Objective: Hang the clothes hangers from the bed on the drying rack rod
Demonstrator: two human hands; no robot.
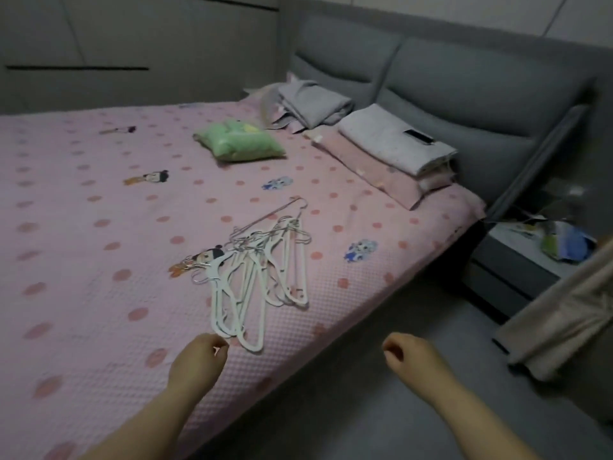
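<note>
A heap of several white plastic clothes hangers [255, 277] with metal hooks lies on the pink dotted bed cover [99, 227], near the bed's right edge. My left hand [199, 356] hovers over the cover just below the heap's near end, its fingers loosely curled and holding nothing. My right hand [411, 356] hangs over the grey floor beside the bed, fingers loosely curled and empty. No drying rack is in view.
A green pillow [238, 144], folded grey and pink bedding [381, 151] and a grey padded headboard [464, 88] lie at the far end. A cluttered bedside table [530, 260] and beige fabric [564, 320] stand at the right. Grey floor [365, 410] runs alongside the bed.
</note>
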